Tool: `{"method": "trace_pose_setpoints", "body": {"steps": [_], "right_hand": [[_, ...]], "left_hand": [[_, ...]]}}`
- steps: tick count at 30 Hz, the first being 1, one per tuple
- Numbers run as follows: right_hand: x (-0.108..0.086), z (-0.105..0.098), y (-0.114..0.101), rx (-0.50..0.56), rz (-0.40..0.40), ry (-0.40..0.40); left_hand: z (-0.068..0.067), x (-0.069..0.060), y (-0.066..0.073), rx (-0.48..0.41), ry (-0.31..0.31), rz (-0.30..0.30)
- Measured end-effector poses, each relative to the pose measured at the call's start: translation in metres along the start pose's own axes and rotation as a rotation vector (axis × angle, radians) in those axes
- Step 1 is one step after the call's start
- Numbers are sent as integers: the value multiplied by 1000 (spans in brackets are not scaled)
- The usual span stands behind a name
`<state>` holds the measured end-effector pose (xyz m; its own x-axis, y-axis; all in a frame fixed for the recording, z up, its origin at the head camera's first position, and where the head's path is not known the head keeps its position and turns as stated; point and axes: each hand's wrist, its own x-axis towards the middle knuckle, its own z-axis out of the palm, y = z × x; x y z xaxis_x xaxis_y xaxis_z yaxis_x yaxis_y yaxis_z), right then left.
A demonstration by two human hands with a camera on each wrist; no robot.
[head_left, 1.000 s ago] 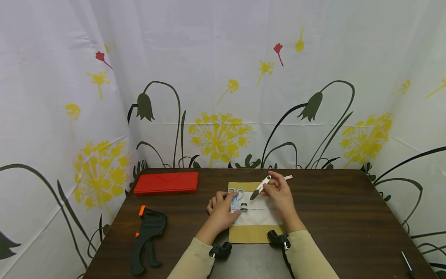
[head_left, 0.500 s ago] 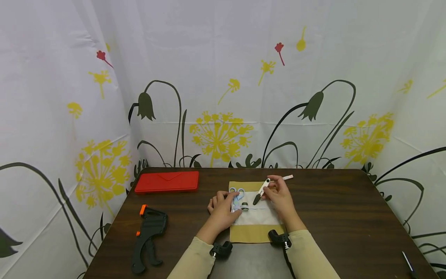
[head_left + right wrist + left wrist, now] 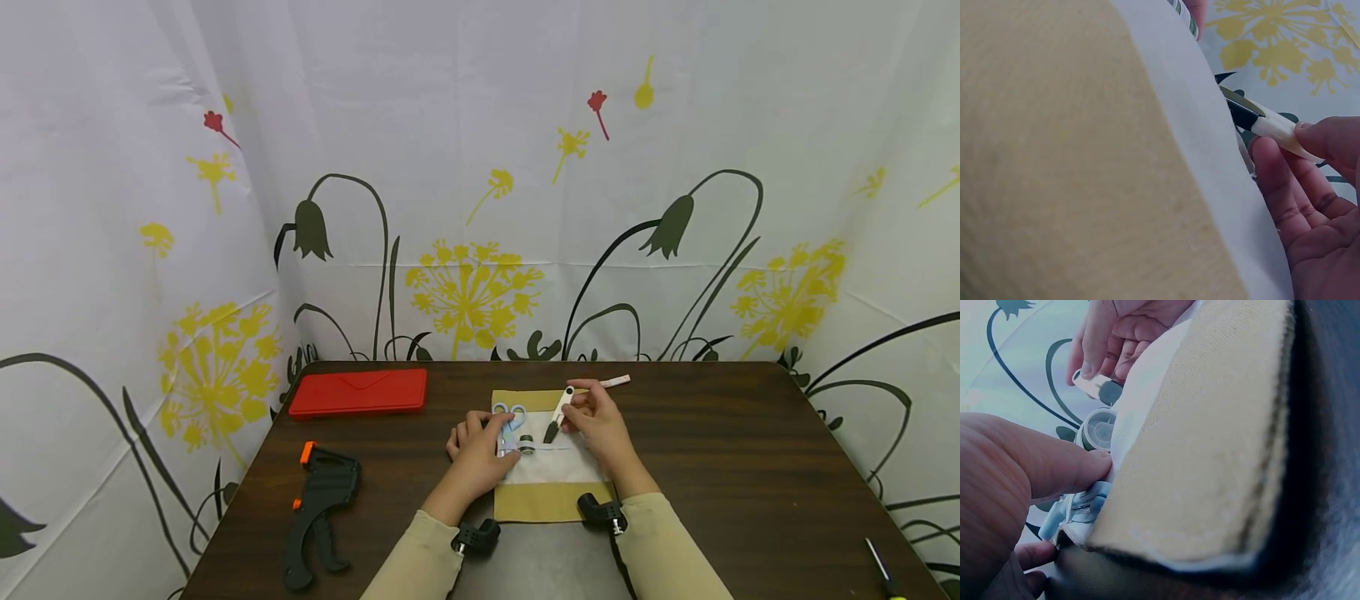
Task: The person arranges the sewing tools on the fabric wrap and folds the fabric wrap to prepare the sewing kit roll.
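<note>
White tool pinched in my right hand, my left resting over the scissors
With my right hand (image 3: 606,432) I pinch the white tool (image 3: 561,412) between thumb and fingers, its dark tip slanting down over the white middle of the yellow-edged cloth (image 3: 551,503); whether the tip touches it I cannot tell. My left hand (image 3: 478,457) lies at the cloth's left side, thumb and forefinger spread apart, with the light blue scissors (image 3: 512,420) partly under it and the green-and-white spool (image 3: 527,445) just beside my thumb. On the brown table (image 3: 750,467), a pale strip (image 3: 617,381) sticks out beyond my right hand, while a red case (image 3: 358,392) and a black clamp (image 3: 332,477) sit off to my left
</note>
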<state>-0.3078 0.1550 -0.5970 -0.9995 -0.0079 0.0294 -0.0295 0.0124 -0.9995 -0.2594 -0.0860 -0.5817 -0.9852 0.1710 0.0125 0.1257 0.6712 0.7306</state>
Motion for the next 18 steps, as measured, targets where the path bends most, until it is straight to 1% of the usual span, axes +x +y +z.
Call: {"method": "trace_pose_setpoints", "body": {"steps": [6,10,15,18], "right_hand": [[0,-1,-1,-32,-2,-23],[0,-1,-1,-55,8,-22],[0,-1,0,-20,17,-22],[0,-1,-1,0,18,-39]], "left_hand": [[0,0,0,3,7,8],[1,0,0,-17,15,18],[1,0,1,-20,16,12],[1,0,2,-14,16,9]]}}
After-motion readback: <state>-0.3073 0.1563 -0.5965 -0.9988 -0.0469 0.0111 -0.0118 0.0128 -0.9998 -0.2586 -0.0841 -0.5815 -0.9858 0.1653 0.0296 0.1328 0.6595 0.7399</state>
